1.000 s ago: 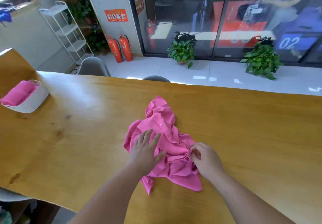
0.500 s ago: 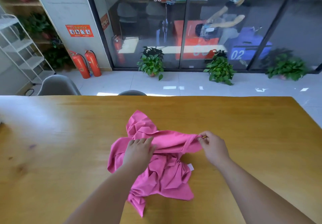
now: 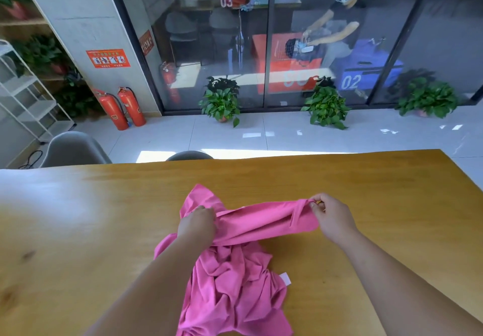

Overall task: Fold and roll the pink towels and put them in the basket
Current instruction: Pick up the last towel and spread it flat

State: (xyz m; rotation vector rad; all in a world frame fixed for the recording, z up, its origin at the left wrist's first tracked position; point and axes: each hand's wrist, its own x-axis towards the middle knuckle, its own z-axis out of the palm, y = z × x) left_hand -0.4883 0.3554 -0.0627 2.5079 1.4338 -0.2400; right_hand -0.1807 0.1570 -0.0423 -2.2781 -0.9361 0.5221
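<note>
A crumpled pink towel [image 3: 232, 278] lies on the wooden table [image 3: 379, 205] in front of me, a small white tag at its right edge. My right hand [image 3: 330, 217] pinches one corner of the towel and holds it out to the right. My left hand [image 3: 197, 222] grips the same stretched edge further left, fingers curled into the cloth. Between the two hands the edge runs as a taut band; the remainder of the towel hangs bunched toward me. The basket is out of view.
Two grey chair backs [image 3: 74, 150] stand at the table's far edge. Beyond are a tiled floor, potted plants [image 3: 222, 100], two red fire extinguishers [image 3: 122, 108], a white shelf rack [image 3: 23, 92] and a glass wall with a person behind it.
My right hand has pulled a towel corner out to the right and my left hand went from lying flat to gripping the edge. The view swung right, taking the basket out of sight.
</note>
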